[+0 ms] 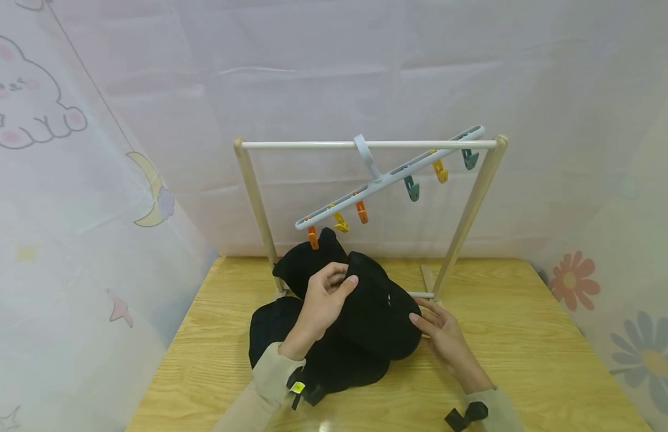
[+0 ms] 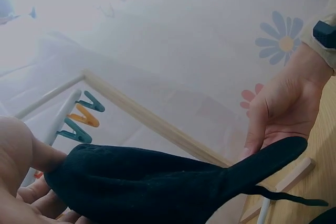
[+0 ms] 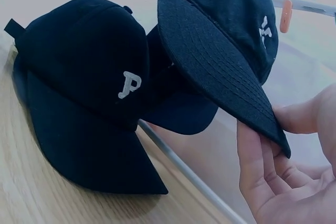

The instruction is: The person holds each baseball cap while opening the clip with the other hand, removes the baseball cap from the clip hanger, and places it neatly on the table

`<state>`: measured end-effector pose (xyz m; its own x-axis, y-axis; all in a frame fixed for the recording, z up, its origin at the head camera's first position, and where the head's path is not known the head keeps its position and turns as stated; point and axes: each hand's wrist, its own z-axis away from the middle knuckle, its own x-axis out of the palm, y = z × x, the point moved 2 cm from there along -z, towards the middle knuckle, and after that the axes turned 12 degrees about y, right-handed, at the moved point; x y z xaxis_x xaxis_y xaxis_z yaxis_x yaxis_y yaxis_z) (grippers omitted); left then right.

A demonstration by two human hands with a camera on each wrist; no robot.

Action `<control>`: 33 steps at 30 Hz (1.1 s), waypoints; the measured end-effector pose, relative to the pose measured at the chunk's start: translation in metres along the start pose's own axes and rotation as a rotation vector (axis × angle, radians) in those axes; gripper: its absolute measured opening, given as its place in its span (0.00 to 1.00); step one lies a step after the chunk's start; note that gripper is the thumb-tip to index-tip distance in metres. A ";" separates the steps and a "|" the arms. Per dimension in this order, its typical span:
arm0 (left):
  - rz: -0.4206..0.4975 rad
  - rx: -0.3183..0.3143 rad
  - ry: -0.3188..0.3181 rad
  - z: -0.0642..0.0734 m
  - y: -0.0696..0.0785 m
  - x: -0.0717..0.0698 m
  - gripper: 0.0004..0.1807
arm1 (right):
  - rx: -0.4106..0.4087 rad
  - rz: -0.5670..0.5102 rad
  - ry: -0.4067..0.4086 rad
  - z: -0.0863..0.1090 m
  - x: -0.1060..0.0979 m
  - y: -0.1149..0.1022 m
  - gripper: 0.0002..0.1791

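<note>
Both hands have hold of a black baseball cap [image 1: 382, 312], raised above the tabletop with a small white mark on its front. My left hand [image 1: 323, 300] pinches the cap's crown at the far end. At the edge of the brim [image 3: 220, 72], my right hand [image 3: 294, 161] grips with the thumb on one side and fingers on the other. Below lies another black cap [image 3: 89, 77] with a white letter P. A further dark cap [image 1: 301, 267] is behind the left hand, beneath an orange clip [image 1: 312, 237]; whether the clip bites it I cannot tell.
A rack with a white bar [image 1: 301, 145] and wooden legs [image 1: 474, 207] stands across the table [image 1: 528, 336]. From the bar hangs a slanted pale hanger [image 1: 385, 180] with several coloured clips. A patterned cloth [image 1: 334, 72] backs the table.
</note>
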<state>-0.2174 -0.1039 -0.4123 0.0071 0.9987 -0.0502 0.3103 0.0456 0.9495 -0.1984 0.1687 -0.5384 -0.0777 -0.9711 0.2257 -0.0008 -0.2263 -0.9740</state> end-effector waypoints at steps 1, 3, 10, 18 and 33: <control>-0.002 -0.005 -0.004 0.001 0.000 0.000 0.11 | -0.003 -0.007 0.002 0.000 -0.001 0.000 0.32; -0.003 -0.015 -0.013 0.001 0.000 -0.001 0.11 | -0.007 -0.016 0.003 -0.001 -0.003 0.000 0.30; -0.031 -0.020 -0.027 0.005 -0.002 -0.004 0.10 | -0.019 -0.007 -0.019 -0.004 -0.009 0.000 0.29; -0.059 -0.075 -0.087 0.011 -0.002 -0.009 0.11 | -0.022 0.045 -0.017 -0.008 -0.014 0.000 0.36; -0.097 -0.084 -0.213 0.015 -0.010 -0.017 0.12 | -0.031 0.193 -0.016 -0.010 -0.014 0.000 0.36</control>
<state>-0.2060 -0.1221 -0.4257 0.1842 0.9628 -0.1979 0.2393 0.1514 0.9591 -0.2069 0.1827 -0.5419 -0.0639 -0.9974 0.0343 -0.0185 -0.0331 -0.9993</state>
